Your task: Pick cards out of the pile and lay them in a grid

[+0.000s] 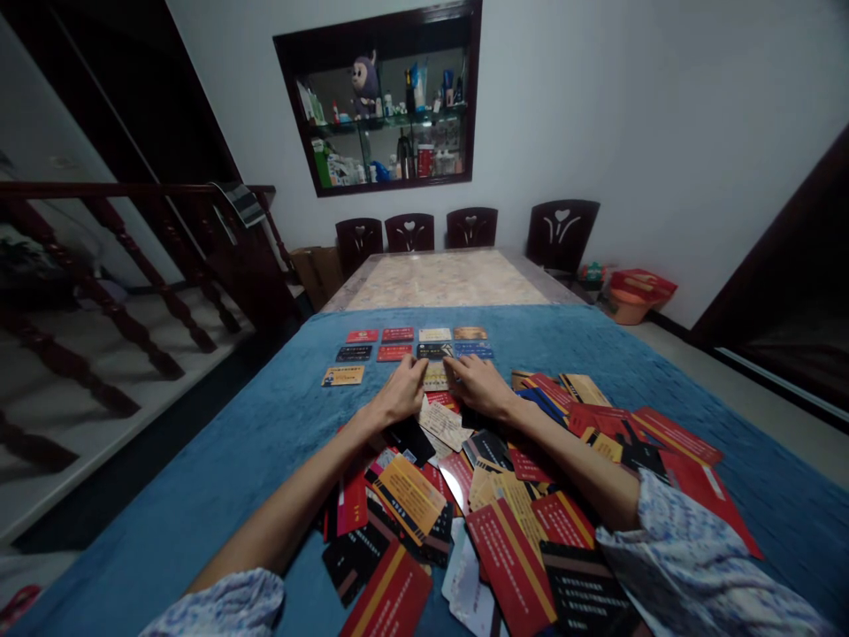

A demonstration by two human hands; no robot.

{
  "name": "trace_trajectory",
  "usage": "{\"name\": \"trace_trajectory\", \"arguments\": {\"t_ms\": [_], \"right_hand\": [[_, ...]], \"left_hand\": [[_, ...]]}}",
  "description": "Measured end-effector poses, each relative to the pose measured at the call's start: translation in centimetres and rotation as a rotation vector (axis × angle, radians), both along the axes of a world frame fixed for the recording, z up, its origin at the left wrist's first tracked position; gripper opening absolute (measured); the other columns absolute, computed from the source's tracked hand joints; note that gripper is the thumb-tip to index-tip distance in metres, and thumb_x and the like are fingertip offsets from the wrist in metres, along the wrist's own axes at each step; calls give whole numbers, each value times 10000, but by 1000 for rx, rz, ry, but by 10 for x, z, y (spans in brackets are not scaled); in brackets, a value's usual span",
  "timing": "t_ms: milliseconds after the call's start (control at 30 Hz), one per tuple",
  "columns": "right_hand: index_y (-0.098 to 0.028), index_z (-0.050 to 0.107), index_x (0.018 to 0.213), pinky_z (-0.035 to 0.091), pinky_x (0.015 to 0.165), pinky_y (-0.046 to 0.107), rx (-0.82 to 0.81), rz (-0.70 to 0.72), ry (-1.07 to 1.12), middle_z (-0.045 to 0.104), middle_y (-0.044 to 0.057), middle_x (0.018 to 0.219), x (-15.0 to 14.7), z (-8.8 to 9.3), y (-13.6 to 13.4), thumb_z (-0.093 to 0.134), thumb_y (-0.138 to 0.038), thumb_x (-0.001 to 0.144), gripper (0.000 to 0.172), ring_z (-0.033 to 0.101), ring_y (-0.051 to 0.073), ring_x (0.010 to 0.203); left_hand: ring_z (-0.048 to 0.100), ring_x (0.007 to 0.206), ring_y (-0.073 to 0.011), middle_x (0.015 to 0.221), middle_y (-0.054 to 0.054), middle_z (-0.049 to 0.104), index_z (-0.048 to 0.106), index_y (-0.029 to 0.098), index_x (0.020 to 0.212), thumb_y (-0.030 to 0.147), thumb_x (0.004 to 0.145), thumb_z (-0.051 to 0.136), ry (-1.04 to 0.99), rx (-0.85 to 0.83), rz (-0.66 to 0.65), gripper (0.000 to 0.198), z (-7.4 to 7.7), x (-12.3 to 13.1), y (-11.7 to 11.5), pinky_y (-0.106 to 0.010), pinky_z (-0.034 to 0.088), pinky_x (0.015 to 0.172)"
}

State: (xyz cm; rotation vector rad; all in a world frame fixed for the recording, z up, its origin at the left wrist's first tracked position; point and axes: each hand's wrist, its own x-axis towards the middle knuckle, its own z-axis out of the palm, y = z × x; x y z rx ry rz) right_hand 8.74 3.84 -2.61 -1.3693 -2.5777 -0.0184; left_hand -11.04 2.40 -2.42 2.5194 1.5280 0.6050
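My left hand (400, 393) and my right hand (478, 386) rest side by side on a blue cloth (252, 442), fingers curled down onto a pale card (436, 378) that lies between them. Beyond the hands, several cards sit in neat rows (415, 344), red, black, white, orange and blue, with a yellow card (343, 376) alone at the left. Under and around my forearms spreads a loose heap of cards (504, 504) in red, black and yellow.
The blue cloth covers the near part of a long marble-topped table (444, 276). Dark wooden chairs (561, 232) stand at its far end below a wall niche of bottles (388, 102). A stair railing (133, 257) runs at left; a red basket (640, 292) sits on the floor at right.
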Motion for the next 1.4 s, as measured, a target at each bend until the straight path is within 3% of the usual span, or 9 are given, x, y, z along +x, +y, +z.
{"name": "trace_trajectory", "arguments": {"t_ms": [233, 500, 767, 1067, 1400], "right_hand": [[-140, 498, 1355, 410, 860, 377, -12, 36, 48, 600, 160, 1172, 4, -2, 5, 529, -303, 918, 467, 506, 271, 1068], [-164, 551, 1275, 405, 830, 356, 17, 83, 96, 592, 133, 1094, 8, -7, 8, 575, -365, 898, 428, 505, 251, 1000], [-150, 535, 1275, 401, 820, 360, -10, 86, 28, 587, 145, 1131, 11, 5, 7, 623, -314, 863, 451, 493, 266, 1039], [-208, 564, 1280, 409, 843, 396, 30, 74, -41, 558, 158, 1201, 14, 15, 11, 672, -391, 843, 486, 468, 296, 1101], [-199, 600, 1250, 389, 918, 471, 46, 115, -155, 538, 165, 1289, 16, 39, 26, 690, -366, 813, 476, 410, 338, 1218]], "left_hand": [[557, 1043, -233, 1086, -104, 506, 546, 130, 1120, 116, 767, 560, -23, -65, -9, 353, 8, -1, -2, -411, 460, 1022], [547, 1065, -214, 1099, -83, 510, 533, 163, 1105, 86, 756, 555, -34, -71, -29, 359, 7, -2, -2, -383, 460, 1016], [561, 1006, -220, 1060, -92, 516, 527, 152, 1064, 89, 774, 541, -22, -65, -61, 297, 11, -1, -4, -362, 491, 935], [506, 1014, -243, 1053, -98, 512, 530, 166, 1025, 125, 775, 559, 76, -13, -69, 255, 15, 1, -1, -400, 466, 932], [496, 970, -239, 1011, -92, 496, 533, 165, 912, 135, 791, 565, 154, 19, -94, 129, 24, 0, 16, -366, 460, 892]]}}
